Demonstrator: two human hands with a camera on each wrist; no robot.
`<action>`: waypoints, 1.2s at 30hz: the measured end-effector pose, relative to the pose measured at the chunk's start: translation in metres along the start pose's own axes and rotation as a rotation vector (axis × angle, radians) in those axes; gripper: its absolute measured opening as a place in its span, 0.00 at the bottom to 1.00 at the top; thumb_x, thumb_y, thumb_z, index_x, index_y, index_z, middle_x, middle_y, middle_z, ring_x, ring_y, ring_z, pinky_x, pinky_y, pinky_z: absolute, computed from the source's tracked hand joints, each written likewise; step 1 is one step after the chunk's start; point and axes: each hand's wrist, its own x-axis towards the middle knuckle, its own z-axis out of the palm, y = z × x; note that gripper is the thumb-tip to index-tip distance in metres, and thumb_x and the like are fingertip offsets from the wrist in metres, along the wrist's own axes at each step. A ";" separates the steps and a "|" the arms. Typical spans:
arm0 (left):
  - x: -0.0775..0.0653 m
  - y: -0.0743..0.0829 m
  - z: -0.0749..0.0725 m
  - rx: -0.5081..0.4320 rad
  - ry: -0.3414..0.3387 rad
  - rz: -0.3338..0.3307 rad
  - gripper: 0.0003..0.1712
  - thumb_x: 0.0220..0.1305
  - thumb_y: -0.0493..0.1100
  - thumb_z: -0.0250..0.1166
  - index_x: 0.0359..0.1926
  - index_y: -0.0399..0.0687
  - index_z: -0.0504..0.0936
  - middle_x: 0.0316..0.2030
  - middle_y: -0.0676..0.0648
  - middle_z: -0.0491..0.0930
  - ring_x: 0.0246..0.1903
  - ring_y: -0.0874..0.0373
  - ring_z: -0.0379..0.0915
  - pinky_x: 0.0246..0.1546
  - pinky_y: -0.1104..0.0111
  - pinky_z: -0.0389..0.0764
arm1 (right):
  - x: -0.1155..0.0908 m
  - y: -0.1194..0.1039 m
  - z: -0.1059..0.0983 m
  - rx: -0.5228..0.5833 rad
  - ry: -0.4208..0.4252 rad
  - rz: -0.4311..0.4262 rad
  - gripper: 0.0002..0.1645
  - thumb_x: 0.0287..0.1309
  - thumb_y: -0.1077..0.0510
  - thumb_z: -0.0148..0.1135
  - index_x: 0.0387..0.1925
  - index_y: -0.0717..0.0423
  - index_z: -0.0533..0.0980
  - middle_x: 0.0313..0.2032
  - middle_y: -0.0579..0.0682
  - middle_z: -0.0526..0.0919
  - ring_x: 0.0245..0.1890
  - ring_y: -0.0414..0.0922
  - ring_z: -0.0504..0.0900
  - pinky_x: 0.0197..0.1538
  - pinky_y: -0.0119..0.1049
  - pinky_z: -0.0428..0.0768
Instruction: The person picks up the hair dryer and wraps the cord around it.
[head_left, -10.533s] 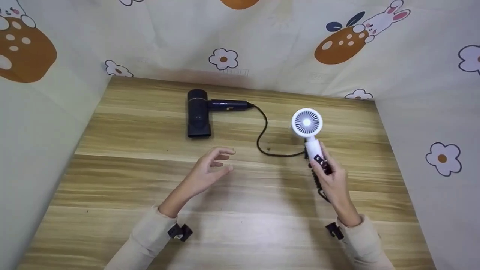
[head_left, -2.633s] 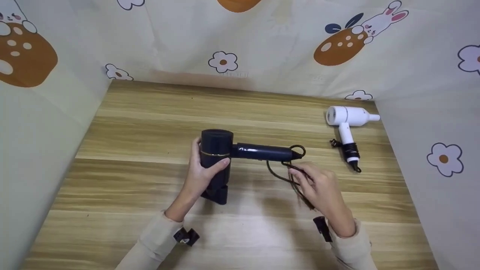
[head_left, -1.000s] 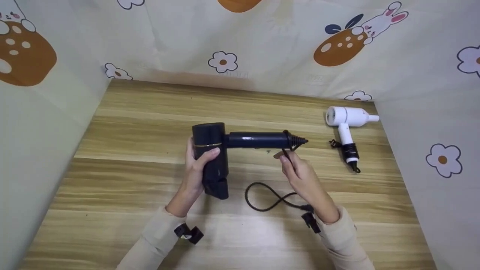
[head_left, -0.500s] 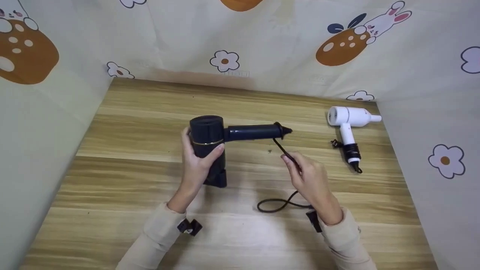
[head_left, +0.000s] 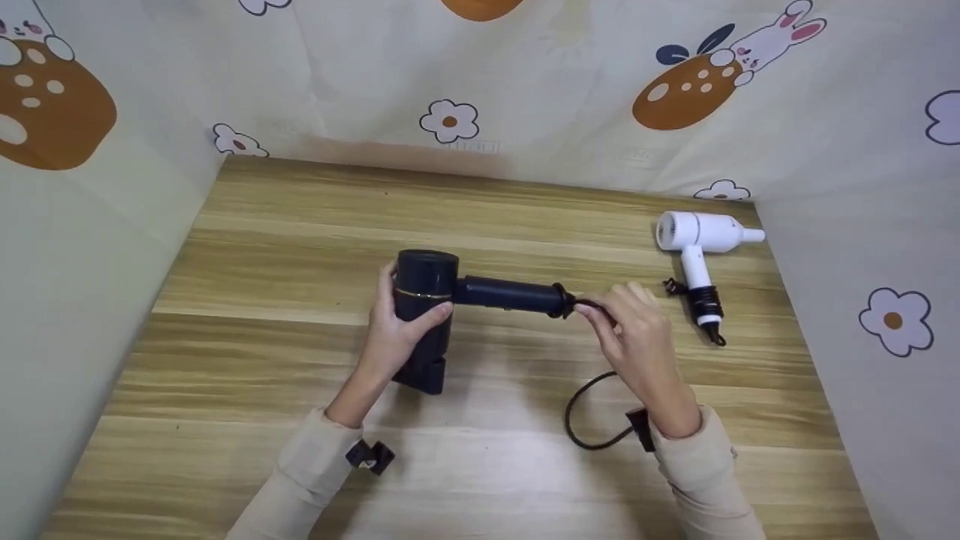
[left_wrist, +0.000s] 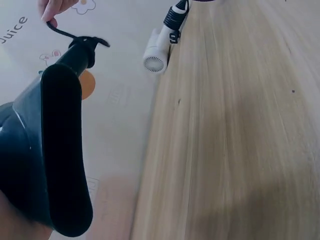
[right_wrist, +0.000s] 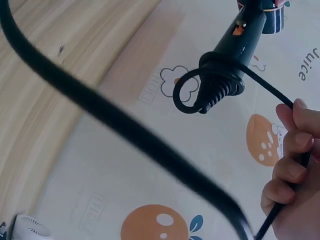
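A dark navy hair dryer (head_left: 510,293) with a gold ring is held above the table, its handle pointing right. My left hand (head_left: 397,330) grips its barrel, the thumb across the front. My right hand (head_left: 634,337) pinches the dryer's black power cord (right_wrist: 270,89) beside the handle's tip. In the right wrist view the cord loops round the handle's end, and the fingers curl about it. A slack length of cord (head_left: 571,420) curves below the right hand. The dryer's flat nozzle (left_wrist: 65,155) fills the left of the left wrist view.
A white hair dryer (head_left: 701,232) lies at the table's back right, its black cord (head_left: 703,301) wound round its handle. The wooden table (head_left: 300,240) is bounded by pale printed cloth walls (head_left: 360,75) at the back and sides.
Over the last second the right hand has drawn the cord round the handle's end, moving up to its tip. Earlier, the white dryer left the right hand, and both hands took the navy dryer.
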 end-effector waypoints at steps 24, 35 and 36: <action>-0.015 0.011 -0.003 -0.285 -0.286 -0.127 0.35 0.48 0.37 0.63 0.58 0.52 0.59 0.40 0.42 0.74 0.34 0.51 0.76 0.34 0.59 0.79 | 0.005 0.010 -0.013 0.692 -0.142 0.361 0.04 0.52 0.74 0.58 0.32 0.70 0.78 0.26 0.44 0.72 0.30 0.37 0.67 0.36 0.26 0.67; -0.020 0.018 0.006 -0.412 -0.200 -0.122 0.31 0.47 0.37 0.60 0.54 0.49 0.62 0.40 0.45 0.74 0.34 0.54 0.74 0.35 0.64 0.78 | -0.001 0.009 -0.011 0.803 -0.191 0.586 0.07 0.62 0.63 0.53 0.33 0.52 0.78 0.31 0.41 0.79 0.31 0.35 0.74 0.35 0.26 0.72; -0.020 0.019 0.006 -0.417 -0.186 -0.122 0.30 0.46 0.37 0.60 0.54 0.49 0.63 0.40 0.45 0.74 0.34 0.55 0.74 0.35 0.65 0.78 | -0.001 0.009 -0.009 0.812 -0.196 0.570 0.08 0.63 0.62 0.53 0.32 0.52 0.78 0.31 0.41 0.79 0.31 0.35 0.74 0.35 0.26 0.73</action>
